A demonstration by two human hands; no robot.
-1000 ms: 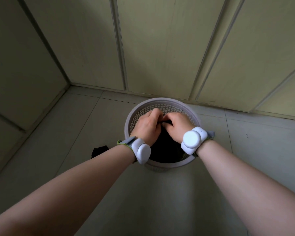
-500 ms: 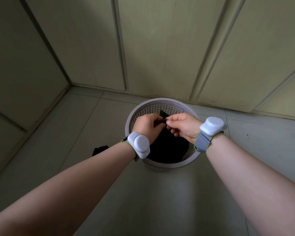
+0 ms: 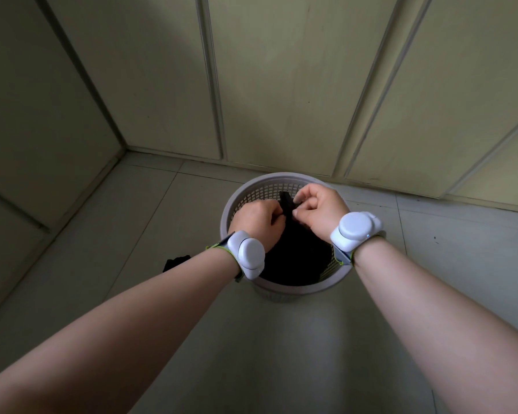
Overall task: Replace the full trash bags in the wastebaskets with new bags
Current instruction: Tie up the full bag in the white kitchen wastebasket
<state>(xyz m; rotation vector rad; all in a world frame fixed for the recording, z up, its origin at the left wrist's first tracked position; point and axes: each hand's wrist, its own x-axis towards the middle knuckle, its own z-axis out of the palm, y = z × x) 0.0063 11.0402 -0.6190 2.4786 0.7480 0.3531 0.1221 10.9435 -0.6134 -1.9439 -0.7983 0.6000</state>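
Since the preceding frame the right hand [image 3: 320,210] has lifted slightly, and both it and the left hand [image 3: 257,219] pinch the gathered neck of the black plastic trash bag [image 3: 296,258], whose body lies below and between them inside the round grey mesh wastebasket [image 3: 281,176].

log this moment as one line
left hand: grips black bag top | right hand: pinches black bag top | black bag: inside wastebasket

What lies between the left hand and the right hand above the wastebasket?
The head view shows the gathered top of the black trash bag there, pinched by left hand and right hand over the wastebasket.
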